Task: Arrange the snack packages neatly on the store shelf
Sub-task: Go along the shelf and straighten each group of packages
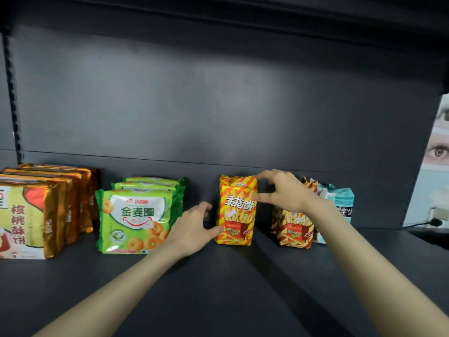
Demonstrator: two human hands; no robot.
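Green packs (139, 215), gripped orange pack (237, 210), teal pack (343, 203)

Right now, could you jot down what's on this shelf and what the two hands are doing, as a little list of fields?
Shelf: dark shelf, packets standing on it
Far left: gold packets, in a row
Next: green packets, in a row
Middle: orange packet, upright, on its own
Right: second orange packet, pale blue packets beside it
Left hand: thumb touches the orange packet's lower left corner
Right hand: pinches its upper right edge
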